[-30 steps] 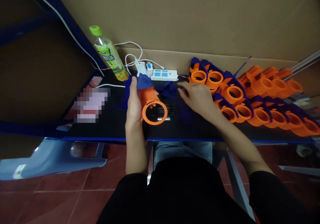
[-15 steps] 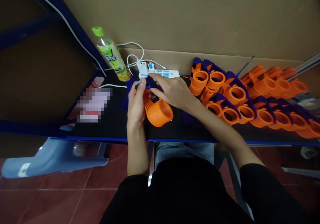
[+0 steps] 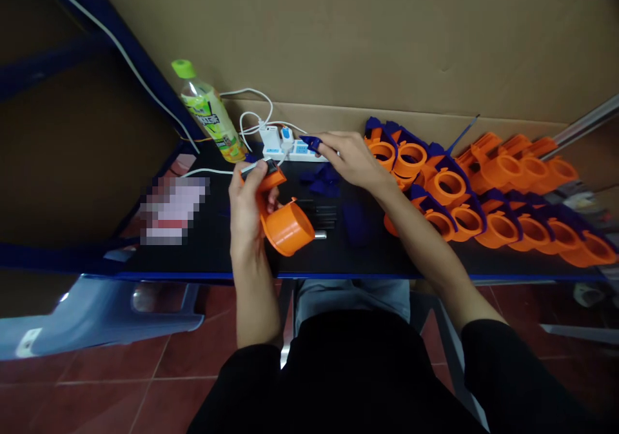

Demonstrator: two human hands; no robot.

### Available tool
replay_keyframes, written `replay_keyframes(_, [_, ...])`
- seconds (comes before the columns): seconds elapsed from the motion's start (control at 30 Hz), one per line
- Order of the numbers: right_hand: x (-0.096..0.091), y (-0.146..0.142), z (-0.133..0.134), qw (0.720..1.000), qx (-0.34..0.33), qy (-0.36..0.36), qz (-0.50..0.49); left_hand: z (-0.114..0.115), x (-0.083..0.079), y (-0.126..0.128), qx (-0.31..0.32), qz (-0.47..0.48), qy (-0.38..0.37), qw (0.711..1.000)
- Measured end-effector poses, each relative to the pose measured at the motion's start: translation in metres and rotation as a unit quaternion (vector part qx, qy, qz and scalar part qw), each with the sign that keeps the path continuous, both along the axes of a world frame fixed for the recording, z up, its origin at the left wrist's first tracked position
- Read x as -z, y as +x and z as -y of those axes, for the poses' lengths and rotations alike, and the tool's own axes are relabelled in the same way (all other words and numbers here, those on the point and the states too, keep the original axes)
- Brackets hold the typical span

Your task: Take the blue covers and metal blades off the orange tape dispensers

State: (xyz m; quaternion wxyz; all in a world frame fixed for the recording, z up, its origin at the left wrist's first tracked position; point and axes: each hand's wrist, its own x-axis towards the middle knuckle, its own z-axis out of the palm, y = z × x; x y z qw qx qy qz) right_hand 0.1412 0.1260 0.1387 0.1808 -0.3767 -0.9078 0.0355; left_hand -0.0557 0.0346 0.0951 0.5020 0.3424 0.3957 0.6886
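While smooth orange part [image 3: 289,229], short cylinder on arm, is gripped in left hand [image 3: 246,195] over black tabletop [image 3: 207,240], small angular dark-blue piece [image 3: 310,143] is pinched by right hand [image 3: 352,157] near white plastic power strip [image 3: 300,153]. Faceted blue pieces [image 3: 322,180] are heaped below; slender dark strips [image 3: 323,215] are laid nearby. Ringed orange-and-blue assemblies [image 3: 447,186] are grouped at right.

Nothing legible so far! The bottle [image 3: 220,140] shows a green-and-yellow label [image 3: 207,115], bold dark characters slanting across it, too blurred to read. Down on the stool [image 3: 109,305], a white sticker [image 3: 29,342], any print too small; on the surface [image 3: 206,247], a pixelated patch [image 3: 169,211] hides any wording.
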Motion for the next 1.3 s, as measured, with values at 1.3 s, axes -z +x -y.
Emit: replay_keyframes(1.3, [-0.002, 0.030, 0.035, 0.920, -0.060, -0.287, -0.261, 0.010, -0.008, 0.005, 0.149, 0.002, -0.048, 0.988])
